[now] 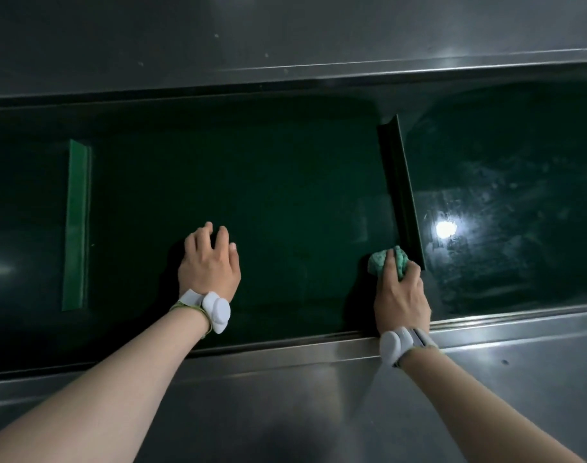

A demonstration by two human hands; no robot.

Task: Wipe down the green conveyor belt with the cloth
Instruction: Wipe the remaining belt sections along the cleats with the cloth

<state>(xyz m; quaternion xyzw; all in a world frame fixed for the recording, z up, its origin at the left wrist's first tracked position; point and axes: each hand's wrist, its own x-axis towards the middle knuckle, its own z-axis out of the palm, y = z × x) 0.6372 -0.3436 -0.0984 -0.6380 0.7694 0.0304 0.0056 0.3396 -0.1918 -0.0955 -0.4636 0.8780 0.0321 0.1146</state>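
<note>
The dark green conveyor belt [268, 182] runs left to right in a sunken steel channel. Two upright green cleats cross it, one on the left [75, 225] and one on the right [400, 192]. My right hand [400, 295] presses a crumpled green cloth [387, 262] onto the belt at the near foot of the right cleat. My left hand [210, 262] rests flat on the belt's middle with fingers spread and nothing in it. Both wrists wear white bands.
Brushed steel panels border the belt, one at the front [318, 396] and one at the back [285, 38]. The belt section right of the right cleat [506, 208] shows smears and a bright lamp reflection.
</note>
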